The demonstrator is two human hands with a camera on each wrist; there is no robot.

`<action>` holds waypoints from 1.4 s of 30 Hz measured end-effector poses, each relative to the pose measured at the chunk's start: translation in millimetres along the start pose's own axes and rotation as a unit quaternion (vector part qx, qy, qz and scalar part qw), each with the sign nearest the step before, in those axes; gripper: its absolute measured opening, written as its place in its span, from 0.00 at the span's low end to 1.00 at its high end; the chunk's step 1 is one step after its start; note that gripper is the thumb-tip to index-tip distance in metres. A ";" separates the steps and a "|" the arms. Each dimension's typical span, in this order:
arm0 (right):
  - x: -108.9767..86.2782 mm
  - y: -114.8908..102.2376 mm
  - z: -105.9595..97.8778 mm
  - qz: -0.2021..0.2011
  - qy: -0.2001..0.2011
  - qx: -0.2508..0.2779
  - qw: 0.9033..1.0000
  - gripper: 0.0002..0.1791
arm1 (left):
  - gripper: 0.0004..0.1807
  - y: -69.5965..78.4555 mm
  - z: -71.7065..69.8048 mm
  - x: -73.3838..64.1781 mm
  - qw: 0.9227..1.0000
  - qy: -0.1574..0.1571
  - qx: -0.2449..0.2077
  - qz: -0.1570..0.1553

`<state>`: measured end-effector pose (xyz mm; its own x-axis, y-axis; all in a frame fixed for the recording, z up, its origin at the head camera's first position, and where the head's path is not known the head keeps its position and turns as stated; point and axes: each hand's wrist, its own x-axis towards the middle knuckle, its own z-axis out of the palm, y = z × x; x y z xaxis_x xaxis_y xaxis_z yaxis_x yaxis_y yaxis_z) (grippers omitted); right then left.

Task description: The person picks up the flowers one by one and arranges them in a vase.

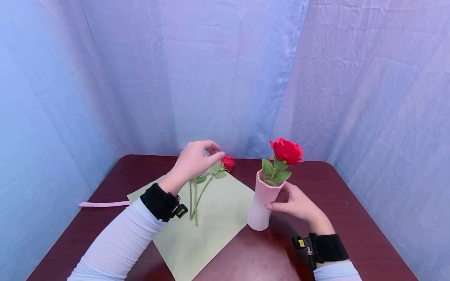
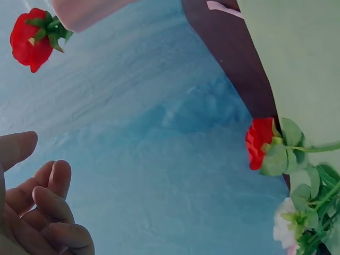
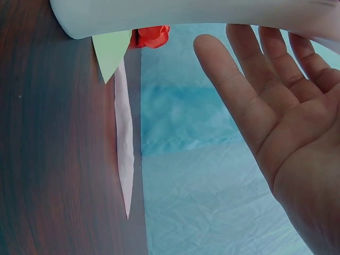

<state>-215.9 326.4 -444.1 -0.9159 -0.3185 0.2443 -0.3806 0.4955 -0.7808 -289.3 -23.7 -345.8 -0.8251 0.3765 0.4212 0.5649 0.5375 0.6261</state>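
My right hand [image 1: 297, 201] holds a pink-to-white vase [image 1: 260, 207] from its right side, thumb on the front and fingers behind it. The vase stands upright on the table, with one red rose [image 1: 286, 151] and its green leaves rising out of the mouth. My left hand [image 1: 197, 158] hovers over the flowers lying on a pale green sheet of paper [image 1: 218, 226], its fingers loosely bent around nothing. Among those flowers are another red rose [image 1: 228, 163] and a white flower [image 2: 284, 226]; the hand partly hides their heads in the head view.
A pink ribbon [image 1: 105, 204] lies at the left of the dark wooden table [image 1: 351, 218], partly under the paper. Blue-lilac curtains [image 1: 225, 78] hang behind the table and along both sides. The paper's right edge reaches close to the vase's base.
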 end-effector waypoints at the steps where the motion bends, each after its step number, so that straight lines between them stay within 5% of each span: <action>1: 0.0 0.2 0.0 0.000 0.000 0.000 1.000 0.39 | 0.12 -2.9 -0.1 1.0 1.000 0.000 0.000 -0.001; 11: -0.3 0.3 -0.4 -0.001 0.000 -0.006 1.000 0.39 | 0.14 -30.8 -0.8 10.8 0.998 -0.009 0.013 -0.053; 42: 0.1 0.1 0.6 -0.006 -0.004 0.000 1.000 0.39 | 0.19 -94.7 20.2 17.1 0.989 -0.027 0.061 -0.130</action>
<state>-215.9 325.9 -444.4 -0.9105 -0.3300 0.2492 -0.3912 0.4919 -0.7778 -356.7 -52.9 -411.1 -0.9428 0.2518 0.2183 0.3333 0.7069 0.6239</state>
